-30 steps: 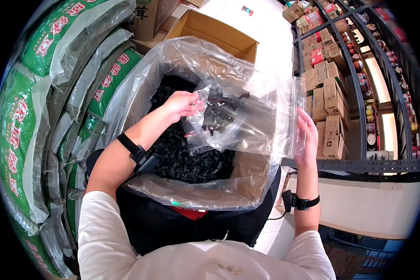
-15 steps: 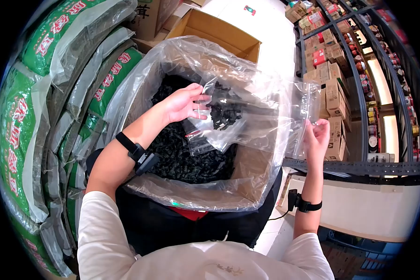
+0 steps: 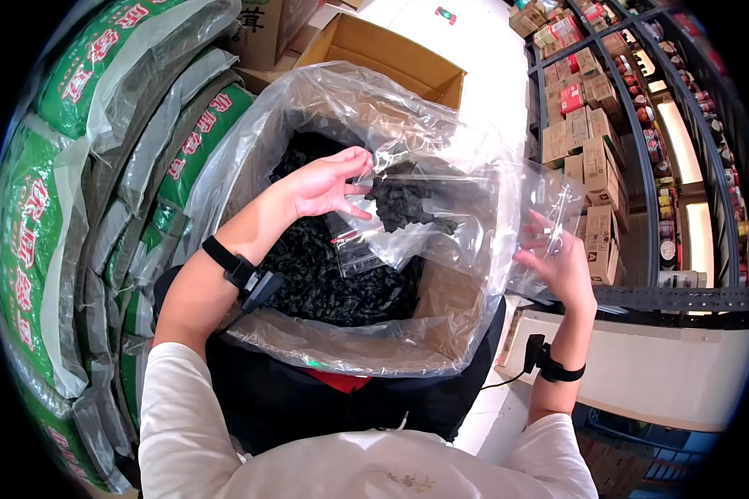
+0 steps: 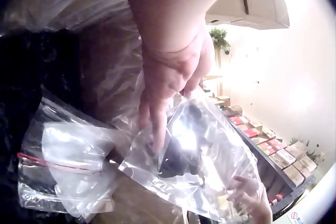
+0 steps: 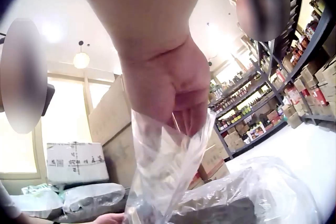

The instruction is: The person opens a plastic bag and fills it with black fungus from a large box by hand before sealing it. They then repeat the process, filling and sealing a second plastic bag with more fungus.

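Note:
A clear plastic zip bag point(image 3: 474, 195) stretches between the two hands, with black crinkled pieces point(image 4: 181, 153) showing through its left part. My left hand point(image 3: 329, 185) pinches the bag's left end, its lower fingers spread. At the opposite end, my right hand point(image 3: 562, 264) has its fingers loosely spread, and clear plastic covers them in the right wrist view. Below sits a carton point(image 3: 449, 312) lined with clear plastic, holding a heap of black crinkled pieces point(image 3: 349, 291). Another clear bag point(image 4: 63, 166) with a red strip lies on that heap, under the left hand.
Stacked green sacks point(image 3: 37, 249) rise on the left. Behind the lined carton stands an open cardboard box point(image 3: 383, 58). Shelves point(image 3: 641, 166) on the right carry cartons point(image 3: 595, 166) and jars. White floor point(image 3: 491, 83) shows between box and shelves.
My right hand first moved outward with the bag's right end, pinching it, then its fingers spread and turned inward. The left hand lifted slightly, and its lower fingers spread apart.

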`<control>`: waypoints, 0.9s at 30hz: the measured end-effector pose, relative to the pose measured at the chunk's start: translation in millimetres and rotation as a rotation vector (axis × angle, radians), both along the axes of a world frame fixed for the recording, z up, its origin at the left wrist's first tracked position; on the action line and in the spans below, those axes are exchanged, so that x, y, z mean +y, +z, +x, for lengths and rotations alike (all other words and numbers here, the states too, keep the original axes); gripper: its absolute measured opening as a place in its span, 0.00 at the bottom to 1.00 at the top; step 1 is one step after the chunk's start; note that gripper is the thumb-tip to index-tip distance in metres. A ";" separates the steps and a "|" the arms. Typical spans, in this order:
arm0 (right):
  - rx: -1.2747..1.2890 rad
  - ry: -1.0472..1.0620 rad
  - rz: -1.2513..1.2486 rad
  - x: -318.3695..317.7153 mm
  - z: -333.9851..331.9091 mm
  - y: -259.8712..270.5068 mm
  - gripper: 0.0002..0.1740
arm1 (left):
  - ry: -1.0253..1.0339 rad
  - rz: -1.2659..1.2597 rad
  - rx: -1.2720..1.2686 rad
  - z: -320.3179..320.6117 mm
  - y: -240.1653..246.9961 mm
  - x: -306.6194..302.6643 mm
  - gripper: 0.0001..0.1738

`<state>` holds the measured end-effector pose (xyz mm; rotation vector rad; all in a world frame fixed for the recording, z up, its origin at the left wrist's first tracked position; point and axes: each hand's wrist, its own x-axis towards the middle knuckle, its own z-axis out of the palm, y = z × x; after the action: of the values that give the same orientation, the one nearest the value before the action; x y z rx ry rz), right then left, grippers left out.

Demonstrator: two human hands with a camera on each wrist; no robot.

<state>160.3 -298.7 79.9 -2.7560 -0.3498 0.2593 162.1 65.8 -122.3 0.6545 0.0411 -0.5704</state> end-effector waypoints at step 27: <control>0.551 0.625 -0.208 60.1 -1.6 -29.0 0.42 | -0.096 0.219 -0.034 -2.2 0.6 -1.5 0.10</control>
<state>158.7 -238.5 50.9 -2.5339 -1.0579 1.2319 159.9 64.3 -121.8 0.8824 0.0405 -0.6522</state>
